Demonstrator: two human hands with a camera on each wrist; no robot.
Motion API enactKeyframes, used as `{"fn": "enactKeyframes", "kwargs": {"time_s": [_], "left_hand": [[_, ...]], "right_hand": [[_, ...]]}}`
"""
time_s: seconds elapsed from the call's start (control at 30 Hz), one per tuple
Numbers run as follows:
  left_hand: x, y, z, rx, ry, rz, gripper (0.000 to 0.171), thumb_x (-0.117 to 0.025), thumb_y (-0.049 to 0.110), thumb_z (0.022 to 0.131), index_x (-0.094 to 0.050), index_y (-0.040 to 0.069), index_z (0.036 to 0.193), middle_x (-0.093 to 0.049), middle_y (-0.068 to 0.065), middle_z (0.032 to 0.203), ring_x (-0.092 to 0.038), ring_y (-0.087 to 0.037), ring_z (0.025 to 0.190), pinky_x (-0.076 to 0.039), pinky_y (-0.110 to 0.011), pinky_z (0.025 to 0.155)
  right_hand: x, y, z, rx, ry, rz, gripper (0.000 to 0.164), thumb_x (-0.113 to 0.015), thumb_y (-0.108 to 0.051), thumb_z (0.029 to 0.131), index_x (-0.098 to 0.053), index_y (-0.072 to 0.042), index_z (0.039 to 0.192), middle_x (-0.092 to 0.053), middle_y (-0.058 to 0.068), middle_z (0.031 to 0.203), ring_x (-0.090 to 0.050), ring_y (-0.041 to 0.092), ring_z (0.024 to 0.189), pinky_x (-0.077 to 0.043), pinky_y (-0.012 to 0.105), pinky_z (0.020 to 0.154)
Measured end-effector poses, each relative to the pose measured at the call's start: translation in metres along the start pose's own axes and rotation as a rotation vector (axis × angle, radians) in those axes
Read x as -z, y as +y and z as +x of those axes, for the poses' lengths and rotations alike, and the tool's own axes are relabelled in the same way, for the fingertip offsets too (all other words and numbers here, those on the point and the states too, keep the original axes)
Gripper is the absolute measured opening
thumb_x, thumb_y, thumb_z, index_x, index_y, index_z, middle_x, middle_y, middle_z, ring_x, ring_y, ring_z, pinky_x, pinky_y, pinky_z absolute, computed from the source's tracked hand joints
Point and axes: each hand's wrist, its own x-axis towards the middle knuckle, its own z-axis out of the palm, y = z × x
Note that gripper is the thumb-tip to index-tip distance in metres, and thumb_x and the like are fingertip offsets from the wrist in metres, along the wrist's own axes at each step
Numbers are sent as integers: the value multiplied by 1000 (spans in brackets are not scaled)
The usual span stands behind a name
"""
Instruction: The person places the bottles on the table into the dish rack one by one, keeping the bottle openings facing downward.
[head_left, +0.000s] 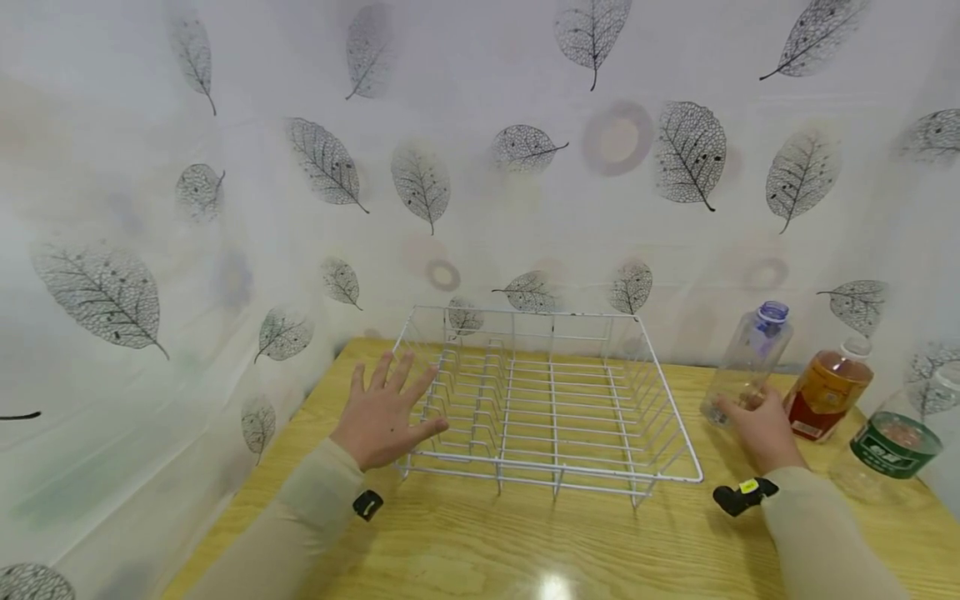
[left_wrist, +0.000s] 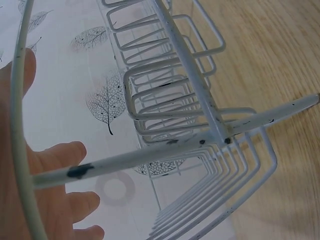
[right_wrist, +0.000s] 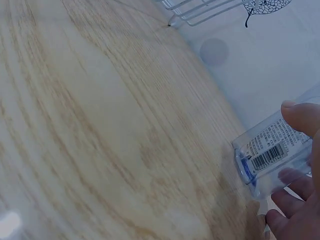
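Fingers of the left hand are spread wide by the white rack, which sits between the hands. Right hand holds a clear bottle low down; a light, snug grip should keep its thin sides from bending. Just past that hand, it seems upright, long way going up, neck on top.

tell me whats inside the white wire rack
In the rack, only wire dividers show, toward the left, with the wooden tabletop visible through its bottom. In the head view, the left hand covers part of that side, hiding what lies behind it.
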Motion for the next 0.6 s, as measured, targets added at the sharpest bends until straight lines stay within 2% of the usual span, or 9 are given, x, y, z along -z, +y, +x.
{"fn": "enactKeyframes", "kwargs": {"time_s": [0.13, 0.33, 0.6], "left_hand": [[-1, 0, 0, 0, 1, -1, 89, -37, 81, 92, -29, 27, 162, -20, -18, 165, -11, -44, 151, -8, -75, 113], [-3, -1, 0, -2, -2, 1, 90, -35, 82, 91, -27, 27, 162, -20, -18, 165, -11, -44, 151, -7, -75, 113], [-2, -2, 3, -11, 10, -6, 89, -36, 80, 92, -28, 26, 162, -21, -18, 165, -13, -44, 151, -7, -74, 114]], "right_hand": [[-1, -2, 0, 23, -5, -19, 108, -55, -64, 95, -2, 6, 159, -18, 37, 158, -23, 59, 140, -26, 75, 106], [1, -5, -7, 46, -4, -23, 105, -55, -62, 96, -6, 7, 159, -20, 35, 159, -24, 57, 140, -28, 75, 106], [8, -35, -23, 201, 29, -193, 96, -56, -55, 99, -12, 8, 158, -32, 41, 149, -34, 61, 133, -39, 74, 97]]}}
